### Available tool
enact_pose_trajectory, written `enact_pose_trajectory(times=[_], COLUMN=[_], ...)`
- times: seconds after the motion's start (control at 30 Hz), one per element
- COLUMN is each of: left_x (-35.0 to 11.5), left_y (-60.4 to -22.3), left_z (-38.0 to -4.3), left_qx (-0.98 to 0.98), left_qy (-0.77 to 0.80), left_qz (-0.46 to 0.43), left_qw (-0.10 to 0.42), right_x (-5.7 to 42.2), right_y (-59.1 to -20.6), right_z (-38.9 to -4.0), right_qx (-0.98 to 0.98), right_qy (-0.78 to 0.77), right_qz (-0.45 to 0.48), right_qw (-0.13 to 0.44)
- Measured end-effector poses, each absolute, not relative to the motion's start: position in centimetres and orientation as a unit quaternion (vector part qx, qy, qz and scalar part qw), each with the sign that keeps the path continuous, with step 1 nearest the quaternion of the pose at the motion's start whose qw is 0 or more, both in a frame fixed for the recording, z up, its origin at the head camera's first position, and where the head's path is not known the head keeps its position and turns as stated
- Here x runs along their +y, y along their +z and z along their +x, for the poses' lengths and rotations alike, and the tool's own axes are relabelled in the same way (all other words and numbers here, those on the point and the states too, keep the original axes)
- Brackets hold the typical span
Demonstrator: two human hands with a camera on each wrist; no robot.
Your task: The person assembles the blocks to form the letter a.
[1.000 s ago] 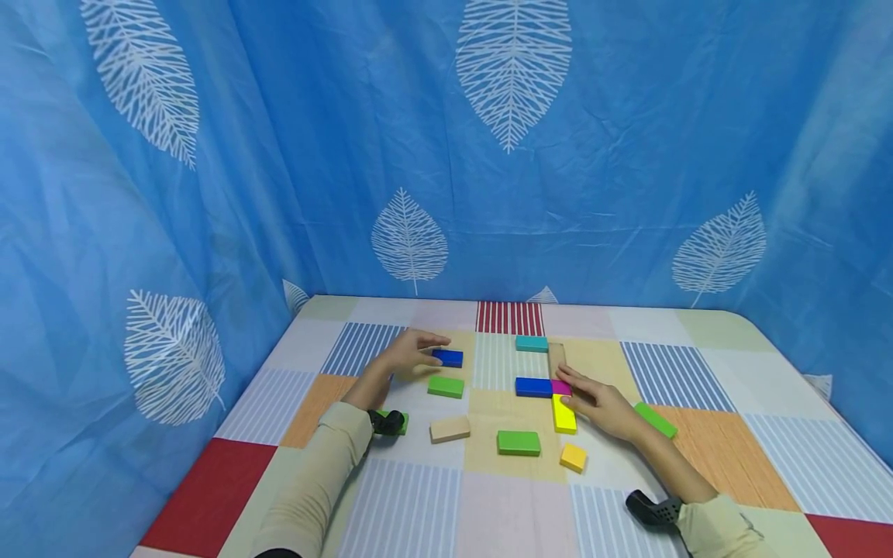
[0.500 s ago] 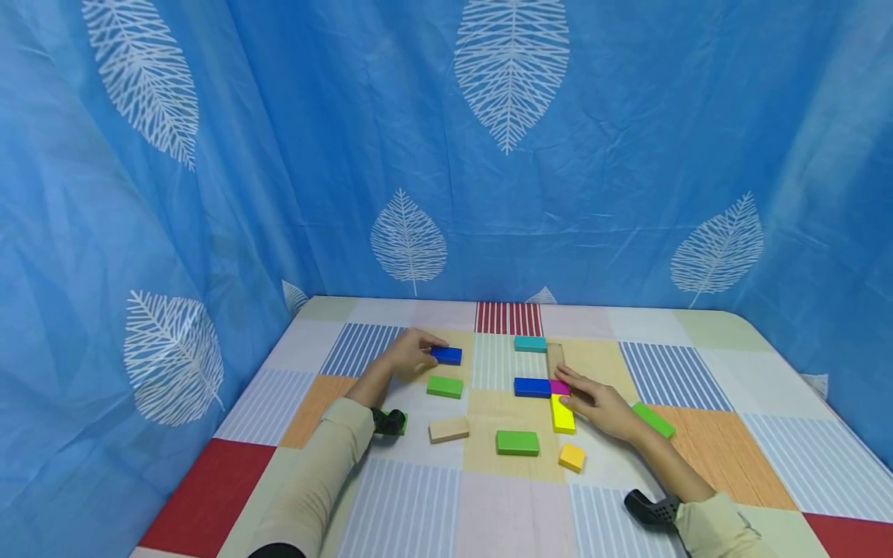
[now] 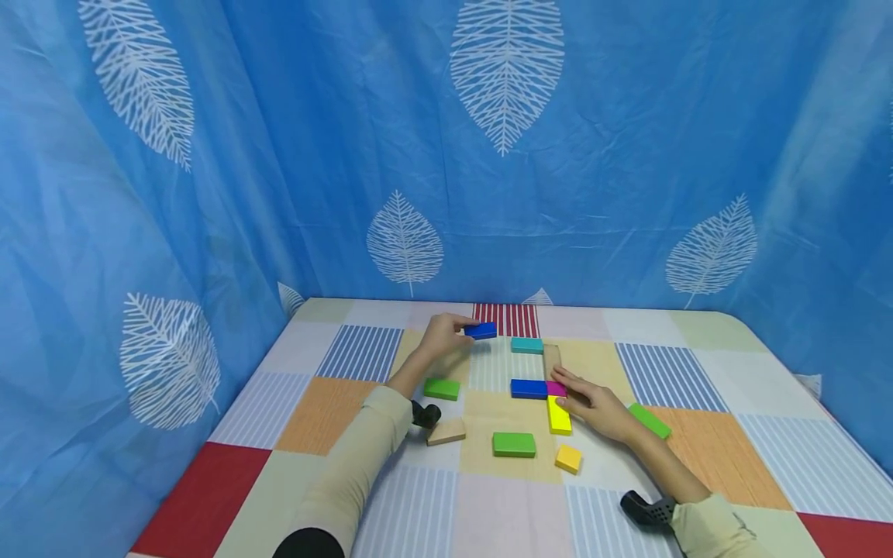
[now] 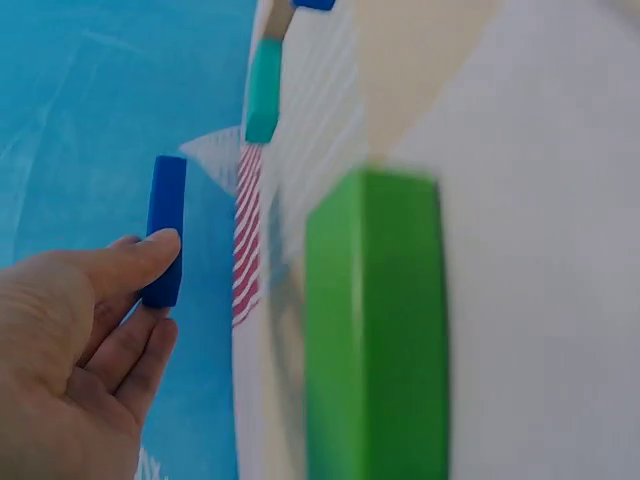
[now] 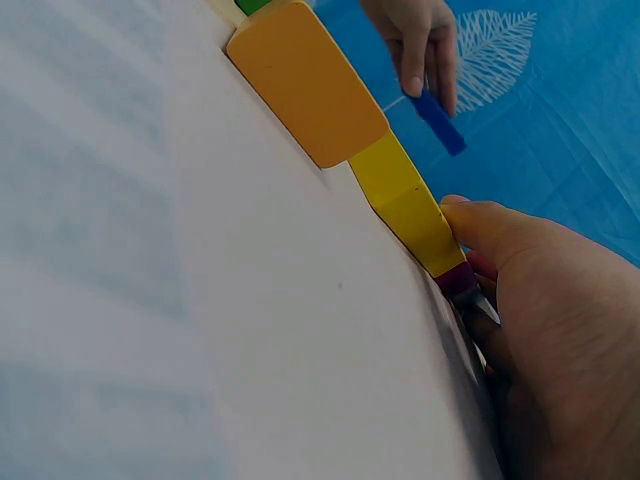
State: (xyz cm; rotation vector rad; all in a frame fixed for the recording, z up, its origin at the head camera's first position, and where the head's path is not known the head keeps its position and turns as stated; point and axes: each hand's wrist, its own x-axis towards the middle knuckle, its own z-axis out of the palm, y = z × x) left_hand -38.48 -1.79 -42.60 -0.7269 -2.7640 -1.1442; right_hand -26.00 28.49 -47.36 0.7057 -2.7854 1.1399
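My left hand point(image 3: 444, 335) pinches a blue block point(image 3: 481, 331) by one end, thumb on its near face in the left wrist view. The block is held up, left of a teal block point(image 3: 526, 346). My right hand point(image 3: 598, 408) rests on the table at the joined blocks, its fingers extended. Its thumb lies by the yellow block point(image 3: 560, 418), and its fingertips are at the magenta block point(image 3: 556, 389) and a plain wooden block point(image 3: 552, 358). A second blue block point(image 3: 528, 389) lies against the magenta one.
Nearby lie an orange-yellow block point(image 3: 568, 459), a green block point(image 3: 514, 445) at the front, another green block point(image 3: 442, 389) below the left hand, and a wooden block point(image 3: 446, 432). One more green block point(image 3: 649, 420) is beyond the right wrist. A blue curtain point(image 3: 593, 232) hangs behind the table.
My left hand has taken hold of the blue block, lifted it and carried it right, toward the teal block. My right hand has stayed in place.
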Motion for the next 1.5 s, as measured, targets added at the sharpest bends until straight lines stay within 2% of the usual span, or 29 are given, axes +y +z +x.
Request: enact_pose_trajectory(times=[0.3, 0.97, 1.5], left_x=[0.9, 2.1, 2.2], left_y=[-44.1, -44.7, -44.7], left_z=[-38.3, -38.8, -38.8], left_qx=[-0.922, -0.928, -0.930], left_qy=[-0.336, -0.303, -0.304], left_qz=[-0.193, -0.216, -0.207], left_qw=[-0.006, -0.002, -0.018], right_x=[28.5, 28.6, 28.7], right_y=[-47.8, -47.7, -47.7], right_z=[-26.2, -26.3, -26.2], right_qx=[-0.901, -0.901, -0.902], right_qy=[0.367, 0.370, 0.367], right_qz=[0.229, 0.225, 0.225], right_qw=[0.025, 0.022, 0.026])
